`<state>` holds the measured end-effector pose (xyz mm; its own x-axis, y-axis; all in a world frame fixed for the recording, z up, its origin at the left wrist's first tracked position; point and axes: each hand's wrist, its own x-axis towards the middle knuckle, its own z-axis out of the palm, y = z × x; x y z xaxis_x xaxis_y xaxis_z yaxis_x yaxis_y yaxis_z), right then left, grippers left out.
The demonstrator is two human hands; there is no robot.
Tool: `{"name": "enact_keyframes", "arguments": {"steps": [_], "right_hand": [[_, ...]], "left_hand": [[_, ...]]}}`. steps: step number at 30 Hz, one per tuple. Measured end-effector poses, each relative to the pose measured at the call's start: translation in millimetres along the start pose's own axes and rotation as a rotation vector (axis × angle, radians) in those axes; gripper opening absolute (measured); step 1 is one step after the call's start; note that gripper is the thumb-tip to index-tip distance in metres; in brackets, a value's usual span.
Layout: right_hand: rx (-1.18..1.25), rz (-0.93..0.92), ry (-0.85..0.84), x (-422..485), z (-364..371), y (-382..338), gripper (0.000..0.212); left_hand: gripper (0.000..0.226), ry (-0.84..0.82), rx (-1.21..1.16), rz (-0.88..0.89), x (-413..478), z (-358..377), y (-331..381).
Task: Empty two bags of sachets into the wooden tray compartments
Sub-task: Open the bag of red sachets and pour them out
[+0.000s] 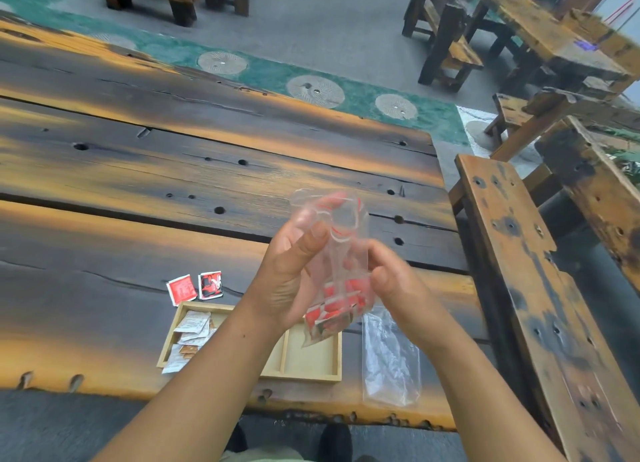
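Both hands hold a clear zip bag [337, 253] upright above the wooden tray [311, 361]. My left hand [294, 271] grips its left side and my right hand [391, 281] pinches its right side. Red sachets [336, 309] sit bunched in the bag's bottom. The tray's left compartment holds several white and brown sachets [192, 333]; its right compartment [311, 350] shows bare wood. My left forearm hides the tray's middle. An empty clear bag [389, 361] lies flat on the table right of the tray.
Two red sachets [195, 287] lie on the table just beyond the tray's far left corner. The dark plank table [173, 170] stretches far ahead. A wooden bench [526, 271] runs along the right side. The table's near edge is just below the tray.
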<state>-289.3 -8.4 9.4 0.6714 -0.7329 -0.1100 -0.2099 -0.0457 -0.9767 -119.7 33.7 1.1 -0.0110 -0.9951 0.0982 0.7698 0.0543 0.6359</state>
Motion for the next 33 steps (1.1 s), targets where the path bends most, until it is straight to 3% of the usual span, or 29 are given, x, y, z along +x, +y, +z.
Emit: {"name": "enact_keyframes", "arguments": {"steps": [6,11,13,17,23,33], "right_hand": [[0.074,0.176,-0.119,-7.4,8.7,22.4,0.058],[0.081,0.285,-0.056,-11.8,15.7,48.6,0.030],[0.139,0.323,0.003,-14.1,20.2,60.3,0.024],[0.351,0.521,0.070,-22.2,34.8,89.2,0.032],[0.544,0.777,0.110,-38.5,54.4,125.9,0.041],[0.598,0.948,0.170,-50.7,72.7,145.6,0.045]], "left_hand": [[0.022,0.196,-0.049,-0.051,0.1,-17.4,-13.3],[0.057,0.228,-0.106,-0.186,-2.8,-47.1,-41.8],[0.057,0.247,-0.153,-0.258,-6.7,-53.5,-49.8],[0.049,0.398,-0.224,-0.378,-19.2,-64.4,-69.8],[0.072,0.555,-0.250,-0.552,-47.4,-91.4,-107.7],[0.076,0.651,-0.077,-0.756,-73.2,-118.5,-135.3]]}}
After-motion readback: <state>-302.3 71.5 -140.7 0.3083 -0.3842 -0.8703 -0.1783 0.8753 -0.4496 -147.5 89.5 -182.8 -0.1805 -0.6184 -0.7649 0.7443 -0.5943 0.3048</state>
